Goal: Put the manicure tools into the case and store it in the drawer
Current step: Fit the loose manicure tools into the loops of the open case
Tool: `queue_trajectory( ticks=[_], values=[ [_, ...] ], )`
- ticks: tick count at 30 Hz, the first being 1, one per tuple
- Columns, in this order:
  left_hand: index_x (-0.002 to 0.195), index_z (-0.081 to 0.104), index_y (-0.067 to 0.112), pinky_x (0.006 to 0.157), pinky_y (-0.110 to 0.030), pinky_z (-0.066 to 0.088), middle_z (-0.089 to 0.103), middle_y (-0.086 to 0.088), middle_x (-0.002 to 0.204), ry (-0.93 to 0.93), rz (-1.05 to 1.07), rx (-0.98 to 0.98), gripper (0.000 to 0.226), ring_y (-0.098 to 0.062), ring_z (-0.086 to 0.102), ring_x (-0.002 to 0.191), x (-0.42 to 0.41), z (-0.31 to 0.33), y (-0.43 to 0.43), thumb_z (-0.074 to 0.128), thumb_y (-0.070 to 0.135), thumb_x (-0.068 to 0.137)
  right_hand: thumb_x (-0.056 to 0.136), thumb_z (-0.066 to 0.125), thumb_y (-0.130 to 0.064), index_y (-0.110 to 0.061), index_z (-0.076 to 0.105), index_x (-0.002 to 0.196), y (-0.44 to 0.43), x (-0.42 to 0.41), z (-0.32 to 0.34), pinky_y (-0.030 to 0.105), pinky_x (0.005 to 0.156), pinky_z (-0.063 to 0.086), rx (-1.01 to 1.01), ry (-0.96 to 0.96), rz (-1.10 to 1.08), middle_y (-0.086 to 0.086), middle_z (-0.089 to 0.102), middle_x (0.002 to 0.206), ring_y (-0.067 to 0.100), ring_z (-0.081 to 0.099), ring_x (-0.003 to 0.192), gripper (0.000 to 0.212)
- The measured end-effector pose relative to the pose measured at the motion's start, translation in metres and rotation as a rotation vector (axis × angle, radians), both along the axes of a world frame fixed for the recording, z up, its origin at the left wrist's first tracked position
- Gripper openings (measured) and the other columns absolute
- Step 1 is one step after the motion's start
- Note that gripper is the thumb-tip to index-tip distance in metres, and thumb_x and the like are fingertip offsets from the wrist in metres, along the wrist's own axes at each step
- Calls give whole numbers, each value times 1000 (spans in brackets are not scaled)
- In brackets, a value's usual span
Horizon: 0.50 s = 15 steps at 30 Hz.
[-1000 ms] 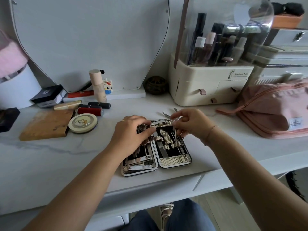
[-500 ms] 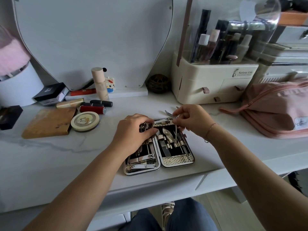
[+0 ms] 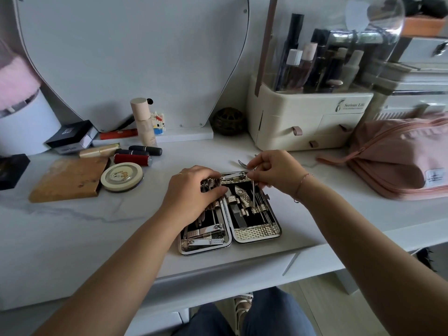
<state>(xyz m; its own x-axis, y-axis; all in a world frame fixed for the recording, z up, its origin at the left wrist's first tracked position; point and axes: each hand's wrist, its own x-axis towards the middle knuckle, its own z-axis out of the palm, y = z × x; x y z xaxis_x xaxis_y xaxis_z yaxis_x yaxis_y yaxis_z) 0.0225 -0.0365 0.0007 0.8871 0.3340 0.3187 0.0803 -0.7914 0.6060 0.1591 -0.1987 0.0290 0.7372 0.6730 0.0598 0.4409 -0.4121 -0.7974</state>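
Swung the thin steel pick (image 3: 253, 190) from near flat to upright over the last second, so nearly lined up for its loop (image 3: 254, 210). Pinched it up top with the right hand (image 3: 274, 173), tip down in the right half of the open case (image 3: 254, 235) on the table (image 3: 97, 226). Kept the left hand (image 3: 194, 192) bent over the left half at 9 o'clock; couldn't tell if gripping or pressing. Left shiny curved nippers (image 3: 241, 163) out at 12 o'clock. Dimpled metal rim, black lining.

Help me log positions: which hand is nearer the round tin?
Left. The left hand rests on the manicure case right of the round tin; the right hand, pinching a thin tool, is farther right.
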Motion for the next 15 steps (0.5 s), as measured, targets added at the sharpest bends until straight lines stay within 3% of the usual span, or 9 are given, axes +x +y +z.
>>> queue_trajectory(
  ticks=[7,15],
  values=[
    [110,67,26,90,-29,41,64,9,113,2,-1,0,36,-10,53,106,-1,1,-1,67,45,79,80,69,-9,-14,62,84,-2,3,0,19,57,48,32,-91,-62,5,65,60,1,55,42,10],
    [109,66,27,90,-28,41,64,9,112,0,-3,-8,35,-9,53,105,-2,1,-1,67,44,79,80,67,-4,-4,63,91,-2,2,3,14,50,48,69,-73,-72,7,65,60,1,54,40,11]
  ],
)
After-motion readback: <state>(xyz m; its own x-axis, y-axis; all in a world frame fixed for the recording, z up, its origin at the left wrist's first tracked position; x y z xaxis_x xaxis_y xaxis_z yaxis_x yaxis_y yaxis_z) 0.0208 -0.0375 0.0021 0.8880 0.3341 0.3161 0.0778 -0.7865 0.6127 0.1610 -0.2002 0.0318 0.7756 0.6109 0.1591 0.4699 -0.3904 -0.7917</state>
